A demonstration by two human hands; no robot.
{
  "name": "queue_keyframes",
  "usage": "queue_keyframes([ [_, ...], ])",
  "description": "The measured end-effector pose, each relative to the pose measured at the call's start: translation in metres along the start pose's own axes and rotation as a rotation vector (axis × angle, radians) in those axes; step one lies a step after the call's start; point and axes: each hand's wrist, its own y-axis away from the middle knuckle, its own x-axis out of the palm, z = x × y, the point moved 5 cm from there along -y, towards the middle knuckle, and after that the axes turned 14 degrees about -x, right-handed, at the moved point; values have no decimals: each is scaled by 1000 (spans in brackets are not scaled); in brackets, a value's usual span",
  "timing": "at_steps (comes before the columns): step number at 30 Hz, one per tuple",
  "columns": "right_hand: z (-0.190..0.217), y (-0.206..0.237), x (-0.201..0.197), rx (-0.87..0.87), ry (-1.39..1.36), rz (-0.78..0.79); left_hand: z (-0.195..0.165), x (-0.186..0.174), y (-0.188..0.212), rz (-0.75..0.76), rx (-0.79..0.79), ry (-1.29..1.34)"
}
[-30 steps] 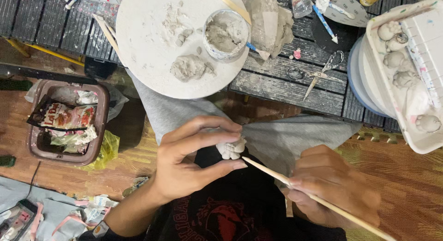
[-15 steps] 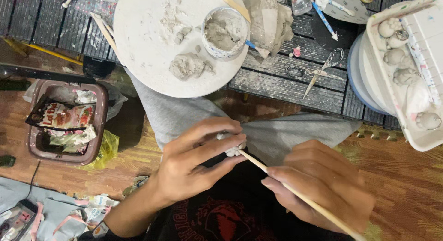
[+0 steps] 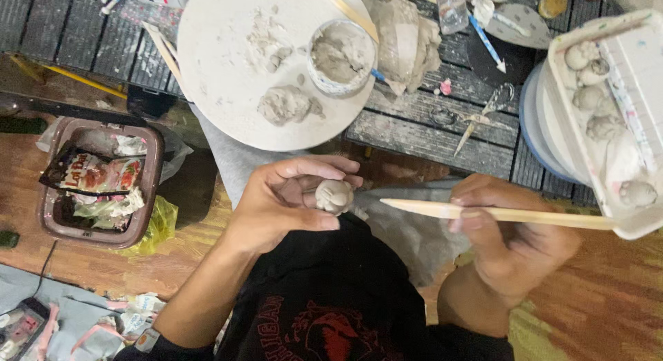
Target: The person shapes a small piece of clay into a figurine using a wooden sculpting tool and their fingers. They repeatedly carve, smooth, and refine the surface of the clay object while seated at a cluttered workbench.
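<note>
My left hand (image 3: 283, 198) holds a small grey clay piece (image 3: 334, 195) between thumb and fingers, above my lap. My right hand (image 3: 507, 247) grips a long wooden stick (image 3: 497, 214), lying almost level, with its pointed tip a short way right of the clay piece and not touching it. On the dark slatted table above, a round white board (image 3: 214, 64) carries a lump of grey clay (image 3: 283, 104) and a small bowl of wet clay (image 3: 342, 53).
A white tray (image 3: 649, 78) at the right holds several small clay figures. A brown bin (image 3: 148, 188) full of wrappers stands at the left on the wooden floor. A grey cloth (image 3: 407, 226) covers my lap. Scissors (image 3: 476, 119) and a blue pen (image 3: 487, 44) lie on the table.
The stick's tip has drawn back to the right, away from the clay piece, and swung from slanted to nearly level. My left hand has turned the clay piece slightly.
</note>
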Motion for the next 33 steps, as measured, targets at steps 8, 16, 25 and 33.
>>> queue_keyframes([
  [8,18,48,56,5,-141,-69,29,-41,66,161,-118,390],
  [16,-79,112,89,-125,-270,-104,93,-115,37,153,-184,394],
  [25,-79,105,101,-77,-170,33,106,-120,34,140,-191,323],
  [33,-90,105,84,-143,-170,57,114,-124,37,161,-208,343],
])
